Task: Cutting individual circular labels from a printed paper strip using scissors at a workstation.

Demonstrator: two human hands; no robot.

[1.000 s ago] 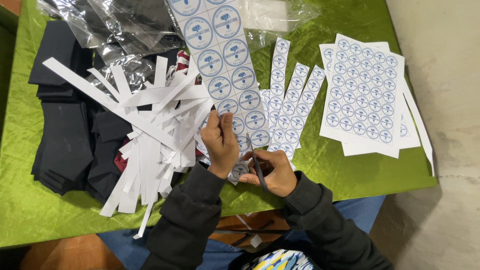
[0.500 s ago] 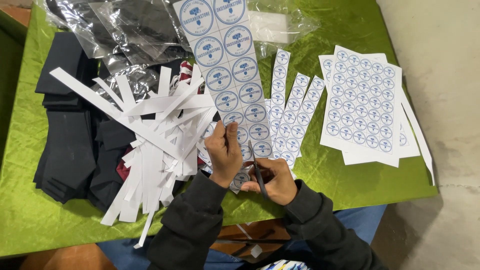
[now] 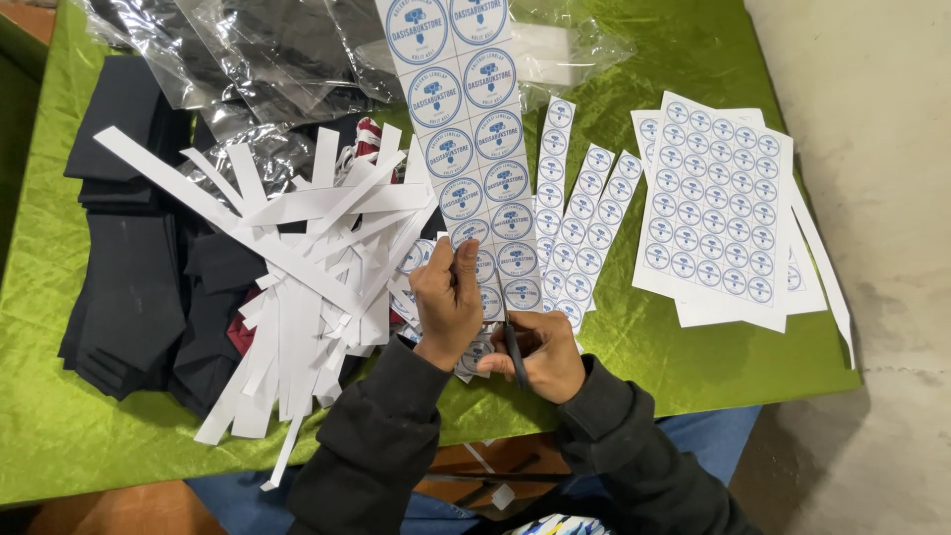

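Green-clothed table [image 3: 693, 367] bears sticker sheets [image 3: 718, 213], paper strips [image 3: 297, 267], dark cloth [image 3: 129, 287].

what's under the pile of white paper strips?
Under the white paper strips lie stacked dark fabric pieces and a dark red piece, all on the green cloth. Whatever sits beneath the pile's centre is covered.

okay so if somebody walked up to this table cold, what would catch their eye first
Probably the long strip of round blue-and-white stickers running up the middle of the green tablecloth, pinched by the left hand while the right hand works scissors at its lower end. Left of it sprawls a heap of white paper offcuts.
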